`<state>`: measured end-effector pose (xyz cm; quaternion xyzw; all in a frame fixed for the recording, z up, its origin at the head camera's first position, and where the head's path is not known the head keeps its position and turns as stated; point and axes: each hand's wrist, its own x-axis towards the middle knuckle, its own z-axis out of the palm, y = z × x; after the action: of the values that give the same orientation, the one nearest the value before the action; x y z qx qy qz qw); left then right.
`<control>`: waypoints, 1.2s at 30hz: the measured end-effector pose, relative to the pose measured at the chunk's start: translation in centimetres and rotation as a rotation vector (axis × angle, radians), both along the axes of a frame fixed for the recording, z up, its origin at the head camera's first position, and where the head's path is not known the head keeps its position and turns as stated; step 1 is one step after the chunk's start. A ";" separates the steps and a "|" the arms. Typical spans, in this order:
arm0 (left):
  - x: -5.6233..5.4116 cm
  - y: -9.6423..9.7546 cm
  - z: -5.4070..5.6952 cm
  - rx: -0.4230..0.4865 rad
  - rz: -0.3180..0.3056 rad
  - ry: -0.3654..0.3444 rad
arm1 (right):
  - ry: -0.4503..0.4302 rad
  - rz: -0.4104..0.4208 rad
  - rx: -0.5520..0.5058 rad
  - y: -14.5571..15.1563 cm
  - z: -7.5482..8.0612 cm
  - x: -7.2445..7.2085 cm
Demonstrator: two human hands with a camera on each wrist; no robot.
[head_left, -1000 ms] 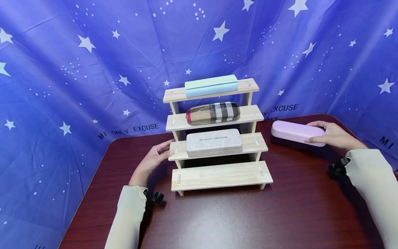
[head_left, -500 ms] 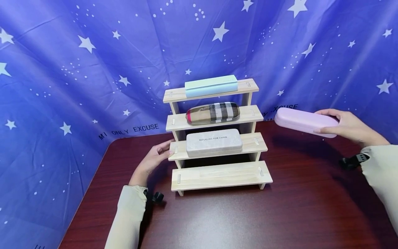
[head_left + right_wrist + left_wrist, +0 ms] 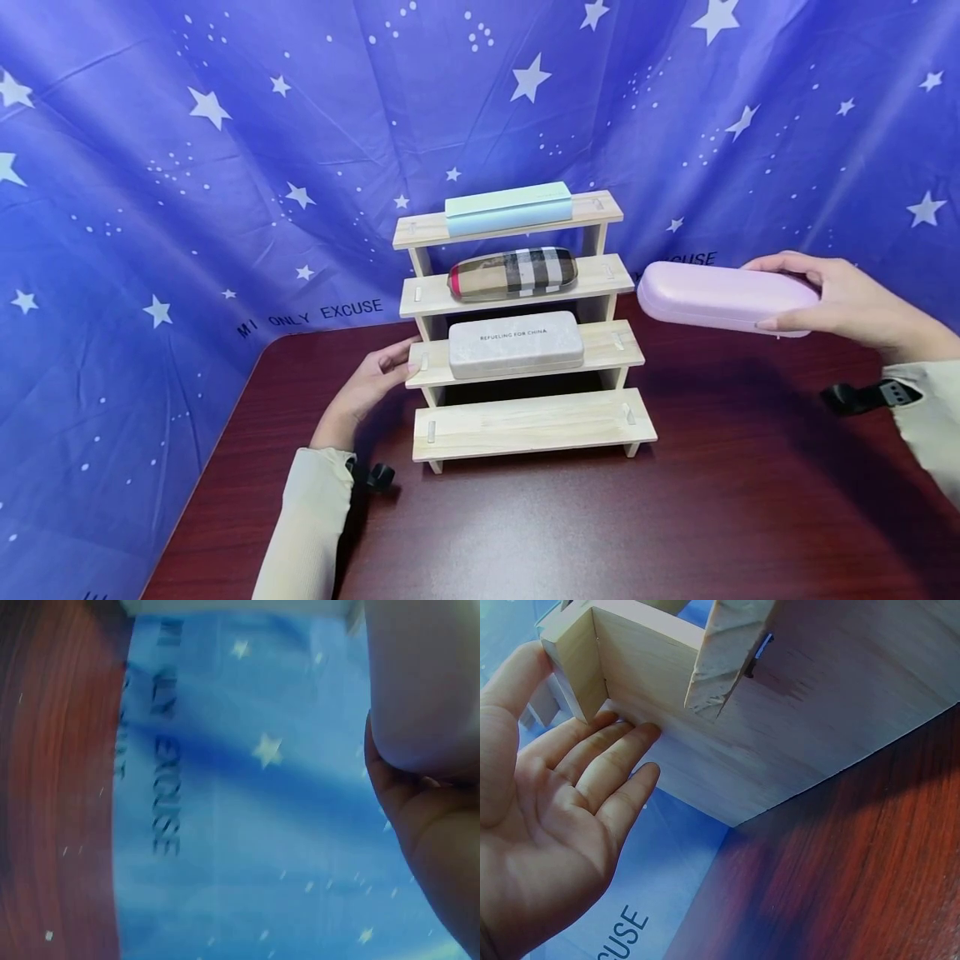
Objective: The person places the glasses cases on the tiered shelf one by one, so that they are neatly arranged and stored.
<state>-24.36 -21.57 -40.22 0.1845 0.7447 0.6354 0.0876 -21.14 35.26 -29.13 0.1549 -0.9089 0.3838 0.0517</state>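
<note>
My right hand grips the right end of a lavender glasses case, thumb in front and fingers behind. The case is raised off the table, just right of a stepped wooden display stand. My left hand holds the left end of the stand's second step from the bottom. In the left wrist view the thumb lies on the board's end and the fingers reach beneath it. Up the stand sit a grey glasses case, a plaid one and a pale blue-green one. The bottom step is bare.
The stand rests on a dark red wooden table. A blue star-print curtain hangs close behind it and along both sides. Black straps with cameras sit at both wrists.
My right hand has lifted the lavender case off the table, first up and right, then left toward the stand. My left hand stays at the stand.
</note>
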 end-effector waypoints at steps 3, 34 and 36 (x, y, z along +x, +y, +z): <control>0.0 0.0 0.0 -0.004 0.005 0.003 | 0.014 0.018 0.024 -1.6 0.5 0.6; -0.1 -0.1 0.0 -0.004 -0.006 0.012 | 0.176 0.299 0.002 -14.8 -2.6 4.5; 0.0 -0.1 0.1 -0.004 -0.006 0.010 | 0.163 0.302 -0.001 -15.4 -3.1 4.7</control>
<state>-24.40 -21.67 -40.14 0.1896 0.7459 0.6327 0.0861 -16.45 19.90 -32.20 0.3201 -0.8680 0.3736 0.0672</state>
